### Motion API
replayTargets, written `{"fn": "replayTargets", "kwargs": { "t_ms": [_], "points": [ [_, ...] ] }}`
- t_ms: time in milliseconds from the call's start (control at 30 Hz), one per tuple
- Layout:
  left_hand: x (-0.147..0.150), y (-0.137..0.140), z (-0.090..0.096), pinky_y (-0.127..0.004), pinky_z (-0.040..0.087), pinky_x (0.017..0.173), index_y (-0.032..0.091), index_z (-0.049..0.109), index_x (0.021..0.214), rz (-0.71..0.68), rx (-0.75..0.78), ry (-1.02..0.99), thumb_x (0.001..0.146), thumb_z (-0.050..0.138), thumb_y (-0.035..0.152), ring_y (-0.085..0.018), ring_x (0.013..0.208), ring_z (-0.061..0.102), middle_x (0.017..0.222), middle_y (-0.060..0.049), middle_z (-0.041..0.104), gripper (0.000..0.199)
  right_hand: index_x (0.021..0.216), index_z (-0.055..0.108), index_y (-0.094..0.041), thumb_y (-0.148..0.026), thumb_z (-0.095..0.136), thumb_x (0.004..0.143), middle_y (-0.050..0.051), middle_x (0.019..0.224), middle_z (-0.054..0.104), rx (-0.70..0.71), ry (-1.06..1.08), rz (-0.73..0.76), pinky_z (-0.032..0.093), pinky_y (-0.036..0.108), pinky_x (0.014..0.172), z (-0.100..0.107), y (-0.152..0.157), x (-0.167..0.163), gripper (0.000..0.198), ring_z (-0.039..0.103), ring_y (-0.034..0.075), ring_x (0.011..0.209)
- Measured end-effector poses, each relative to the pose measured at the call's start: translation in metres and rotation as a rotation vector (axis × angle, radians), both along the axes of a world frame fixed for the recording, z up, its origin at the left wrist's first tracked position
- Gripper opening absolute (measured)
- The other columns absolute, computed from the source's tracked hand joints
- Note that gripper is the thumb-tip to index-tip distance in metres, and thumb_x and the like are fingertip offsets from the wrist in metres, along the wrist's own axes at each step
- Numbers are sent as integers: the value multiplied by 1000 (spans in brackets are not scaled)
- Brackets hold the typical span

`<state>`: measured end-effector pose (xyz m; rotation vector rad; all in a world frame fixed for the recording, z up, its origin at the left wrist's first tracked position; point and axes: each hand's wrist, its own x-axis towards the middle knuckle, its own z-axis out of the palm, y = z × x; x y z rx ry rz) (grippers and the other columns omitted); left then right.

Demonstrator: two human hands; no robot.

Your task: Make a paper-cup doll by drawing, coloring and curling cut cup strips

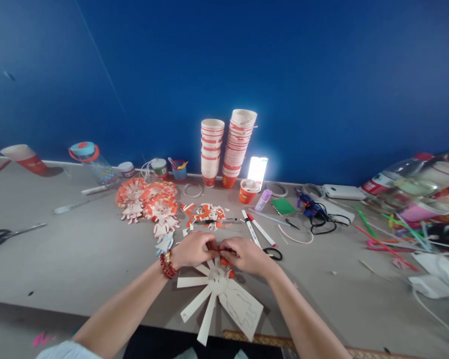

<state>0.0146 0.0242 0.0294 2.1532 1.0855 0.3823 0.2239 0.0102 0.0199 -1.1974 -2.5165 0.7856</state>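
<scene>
**Rayed paper cutout (217,282) in two hands near the front edge of the bench (108,264)**

The fingers of the left hand (199,248) and right hand (243,255) close together on a strip at the cutout's upper side; their exact grip is hidden by the knuckles, as are some neighbouring strips. The free strips are flat, white and straight-sided; those by the right hand are curled, showing orange. A pencilled figure on the cutout's broad panel is faint. Beyond the right hand, scissors (274,254) show chiefly a black loop. Orange and white scraps (207,214) lie between the hands and the tall stacks of paper cups (234,149) at the rear edge. A single cup (248,193) covers the lower part of a glaring phone (258,169). Toward the right end, clear plastic bottles (394,174) crowd together, the heap cut off. Left of the scraps, finished-looking fringed figures (149,199) overlap.
</scene>
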Motion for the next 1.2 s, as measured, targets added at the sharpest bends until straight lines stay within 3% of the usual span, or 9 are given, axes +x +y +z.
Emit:
{"fn": "replayTargets", "kwargs": {
  "t_ms": [233,467,700,933,1067,1200],
  "points": [
    [0,-1,0,-23,39,67,19,66,80,-6,53,-1,80,64,28,-16,73,63,79,-1,70,10,84,63,-21,-19,56,87,1,81,69,34,29,-23,37,23,65,-1,1,-1,8,61,16,76],
    [-2,0,6,-29,38,82,19,69,76,-130,217,33,90,56,32,-18,80,61,74,-2,67,22,78,60,-19,-19,58,85,1,77,67,47,75,-60,34,22,62,0,1,-2,8,57,14,71],
    [0,-3,1,-34,32,92,21,68,74,-61,229,33,84,67,30,-19,90,60,77,0,69,14,79,62,-21,-19,60,81,0,76,67,-22,111,-85,33,22,62,2,0,-4,3,57,15,71],
    [3,-5,2,-34,32,92,19,66,69,-59,223,35,80,70,30,-18,87,60,74,0,68,16,75,61,-21,-15,58,72,-3,72,64,-165,143,-151,31,21,56,1,-1,-5,7,54,12,64],
    [3,-6,2,-37,32,97,19,66,69,-39,217,58,78,72,28,-19,86,61,74,0,68,14,77,64,-21,-17,55,74,-2,71,63,-158,127,-158,30,22,56,3,-1,-6,10,52,13,64],
    [4,-7,1,-44,21,110,20,67,73,-6,264,51,78,72,28,-20,97,59,80,-1,69,10,74,65,-21,-18,53,76,-1,68,63,-137,100,-147,29,22,55,5,-1,-6,13,51,13,62]
  ]
}}
